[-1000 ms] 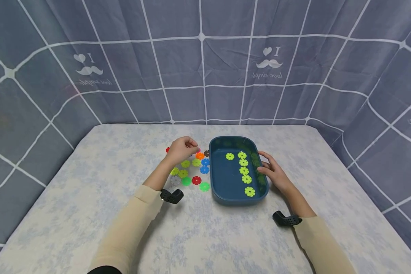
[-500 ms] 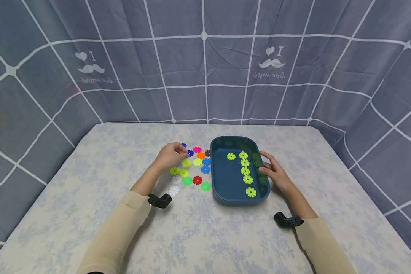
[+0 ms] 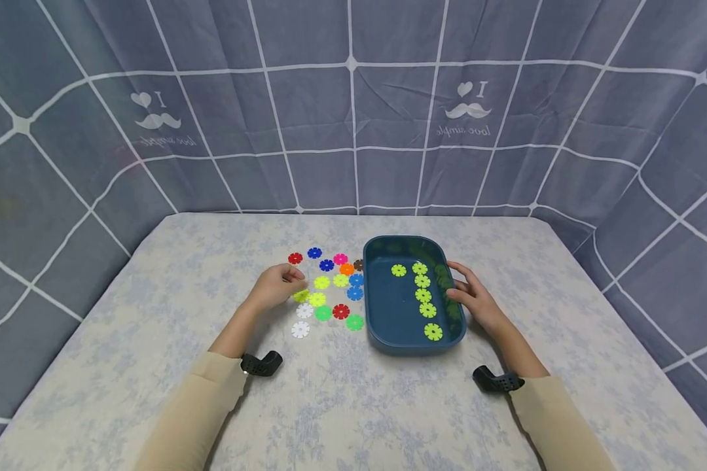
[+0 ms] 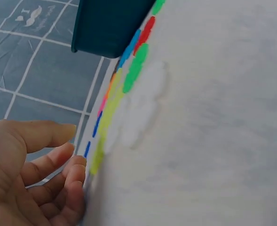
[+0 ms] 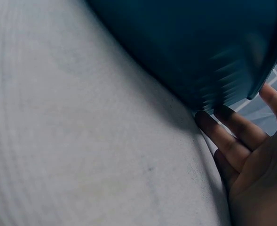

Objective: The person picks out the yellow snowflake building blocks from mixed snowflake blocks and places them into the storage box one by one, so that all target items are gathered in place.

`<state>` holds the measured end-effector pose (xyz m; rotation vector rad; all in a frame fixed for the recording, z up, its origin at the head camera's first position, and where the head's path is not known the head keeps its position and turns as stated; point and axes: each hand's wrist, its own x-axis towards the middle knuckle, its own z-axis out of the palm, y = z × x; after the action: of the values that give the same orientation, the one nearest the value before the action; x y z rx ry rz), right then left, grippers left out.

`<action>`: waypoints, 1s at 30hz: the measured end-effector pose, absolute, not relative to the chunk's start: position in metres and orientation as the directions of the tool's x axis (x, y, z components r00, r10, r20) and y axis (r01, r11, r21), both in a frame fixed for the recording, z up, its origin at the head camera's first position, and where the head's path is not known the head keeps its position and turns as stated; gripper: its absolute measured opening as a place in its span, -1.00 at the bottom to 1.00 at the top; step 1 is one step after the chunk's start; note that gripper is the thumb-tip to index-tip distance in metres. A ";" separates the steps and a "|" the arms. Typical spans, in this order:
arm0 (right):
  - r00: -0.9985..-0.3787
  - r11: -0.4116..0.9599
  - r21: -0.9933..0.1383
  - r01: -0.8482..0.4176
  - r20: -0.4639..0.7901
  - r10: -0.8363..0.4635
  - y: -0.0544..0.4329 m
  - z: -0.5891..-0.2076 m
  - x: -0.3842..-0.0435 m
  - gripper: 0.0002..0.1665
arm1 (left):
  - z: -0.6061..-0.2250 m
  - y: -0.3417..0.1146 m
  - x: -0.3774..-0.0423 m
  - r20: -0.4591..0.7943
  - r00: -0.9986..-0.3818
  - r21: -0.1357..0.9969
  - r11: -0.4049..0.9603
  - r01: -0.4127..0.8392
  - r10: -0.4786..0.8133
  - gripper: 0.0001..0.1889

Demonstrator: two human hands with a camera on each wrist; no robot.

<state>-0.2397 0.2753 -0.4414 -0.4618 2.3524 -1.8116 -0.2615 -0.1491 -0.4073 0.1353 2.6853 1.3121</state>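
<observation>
My left hand (image 3: 275, 286) hovers at the left side of a group of notched plastic snowflake discs (image 3: 321, 282). In the left wrist view, its fingers (image 4: 63, 165) are loosely bent, the thumb is apart from them, and nothing sits between. Nearest to it are a yellow disc (image 3: 302, 296) and white discs (image 3: 300, 329). On the right, my right hand (image 3: 476, 299) holds the side of a dark teal plastic box (image 3: 383, 339), thumb over the rim and fingers (image 5: 227, 141) against the outer wall. Several yellow-green discs (image 3: 423, 296) lie inside, most in a column along the right.
Red (image 3: 295, 258), dark blue (image 3: 326, 265), pink, orange, brown, light blue and green discs lie flat left of the box. A pale patterned cloth covers the table (image 3: 353, 405). Grey-blue curtains (image 3: 306, 118) with white lines surround it.
My left hand has drawn back left and toward me from the far discs, uncovering red and dark blue ones. My right hand stays at the box, and the discs inside look unmoved.
</observation>
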 end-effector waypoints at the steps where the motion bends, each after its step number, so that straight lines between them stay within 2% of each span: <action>1: -0.944 0.231 -0.960 -0.157 0.078 -0.319 0.275 -0.441 -0.240 -0.26 | -0.410 -0.151 -0.261 -0.090 -0.986 0.796 0.605 0.016 0.144 -0.75; 9: -0.944 0.231 -0.961 -0.155 0.075 -0.323 0.275 -0.440 -0.239 -0.26 | -0.426 -0.167 -0.262 -0.054 -0.980 0.853 0.520 0.054 0.192 -0.73; 23: -0.949 0.241 -0.958 -0.153 0.074 -0.307 0.275 -0.438 -0.237 -0.25 | -0.428 -0.164 -0.261 -0.046 -0.973 0.800 0.592 0.099 0.225 -0.66; 30: -0.945 0.226 -0.962 -0.154 0.076 -0.318 0.273 -0.437 -0.237 -0.26 | -0.429 -0.162 -0.260 -0.023 -0.972 0.760 0.636 0.134 0.232 -0.70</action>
<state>-0.2367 0.2730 -0.4366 -0.4555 2.3501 -1.8175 -0.2599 -0.1624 -0.4293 0.3072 2.7335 1.2546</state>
